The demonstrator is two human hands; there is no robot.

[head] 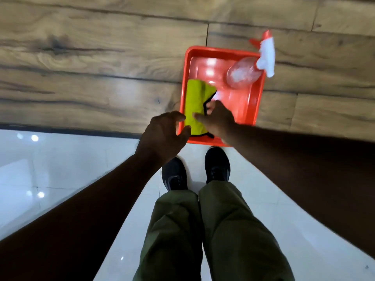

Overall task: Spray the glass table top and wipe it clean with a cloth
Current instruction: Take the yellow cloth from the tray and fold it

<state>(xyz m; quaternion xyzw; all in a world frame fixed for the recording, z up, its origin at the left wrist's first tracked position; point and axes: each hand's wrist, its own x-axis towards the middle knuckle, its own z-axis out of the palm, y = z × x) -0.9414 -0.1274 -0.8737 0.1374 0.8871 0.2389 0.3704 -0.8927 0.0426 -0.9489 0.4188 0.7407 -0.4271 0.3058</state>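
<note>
Cloth (195, 102): long axis near-far; your R hand (218, 120) pinches it.
Spray bottle (243, 73): nozzle far-right.
L hand (162, 132): wide.
Surface: wood-grain top (91, 67).

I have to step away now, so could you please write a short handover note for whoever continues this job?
Left hand: loosely curled at the near-left rim of the red plastic tray, holding nothing.
Right hand: on the yellow-green cloth with black edging; grip unclear.
The cloth lies in the tray's left half; the clear spray bottle with white-and-red trigger head leans in its far right corner.
Done: no spraying or wiping visible.
Left: take both, spray the glossy wood-grain table top, wipe.
</note>
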